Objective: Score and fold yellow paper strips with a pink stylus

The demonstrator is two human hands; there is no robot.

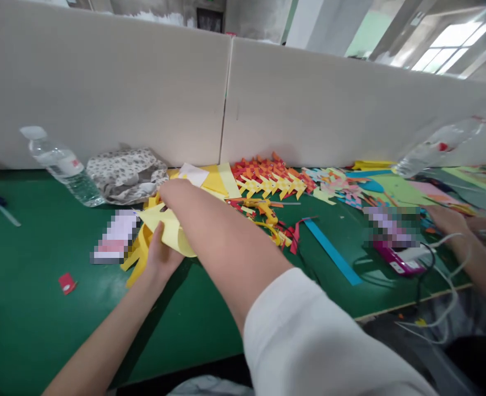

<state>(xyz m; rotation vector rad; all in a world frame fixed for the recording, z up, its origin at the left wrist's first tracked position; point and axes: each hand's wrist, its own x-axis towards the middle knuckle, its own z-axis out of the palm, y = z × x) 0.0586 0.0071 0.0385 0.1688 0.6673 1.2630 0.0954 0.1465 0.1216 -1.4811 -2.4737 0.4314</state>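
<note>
My left hand (162, 254) is closed on a pale yellow sheet of paper (170, 228), thumb on top, and the sheet's lower edge curls. My right hand (175, 191) is bent over the upper edge of the same sheet; its fingers are mostly hidden, so I cannot make out what they grip. Darker yellow paper strips (137, 258) hang beside and beneath my left hand. Just left of them lies a phone (116, 236) with a blurred screen. Behind my right forearm are yellow and white paper sheets (216, 181).
Along the partition (143, 82) stand a tilted-looking water bottle (65, 168), a patterned cloth bundle (125, 173) and orange folded-paper pieces (263, 170). A yellow glue gun (265, 209), scraps and a blue strip (333, 253) lie to the right. A co-worker's hand (444, 220) is at far right.
</note>
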